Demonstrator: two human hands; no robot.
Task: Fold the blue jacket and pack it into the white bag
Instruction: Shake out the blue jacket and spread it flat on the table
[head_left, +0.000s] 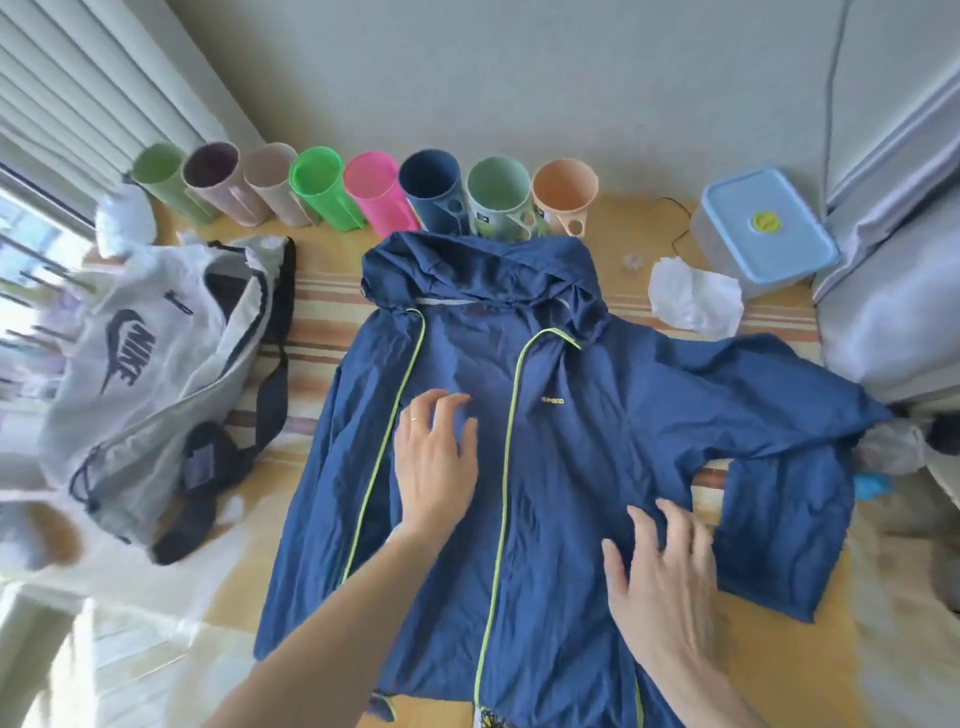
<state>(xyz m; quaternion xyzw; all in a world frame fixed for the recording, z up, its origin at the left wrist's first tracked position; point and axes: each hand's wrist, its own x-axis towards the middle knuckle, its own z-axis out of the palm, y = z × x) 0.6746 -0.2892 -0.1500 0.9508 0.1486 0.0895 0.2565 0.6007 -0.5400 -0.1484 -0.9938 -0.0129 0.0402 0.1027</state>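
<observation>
The blue jacket (561, 467) with lime zip trim lies spread flat, front up, on the table, its hood toward the far side and its right sleeve bent back near the table's right edge. My left hand (434, 457) rests flat on the chest between the two zip lines, fingers spread. My right hand (665, 571) presses on the lower right side, fingers apart. Neither hand grips the cloth. The white bag (140, 374), with a dark logo and dark straps, lies slumped to the left of the jacket.
A row of several coloured cups (363, 192) lines the table's far edge. A blue-lidded plastic box (763, 223) and crumpled white tissue (696, 301) sit at the far right. The wooden table (322, 291) carries a striped cloth. White cushions (893, 291) border the right side.
</observation>
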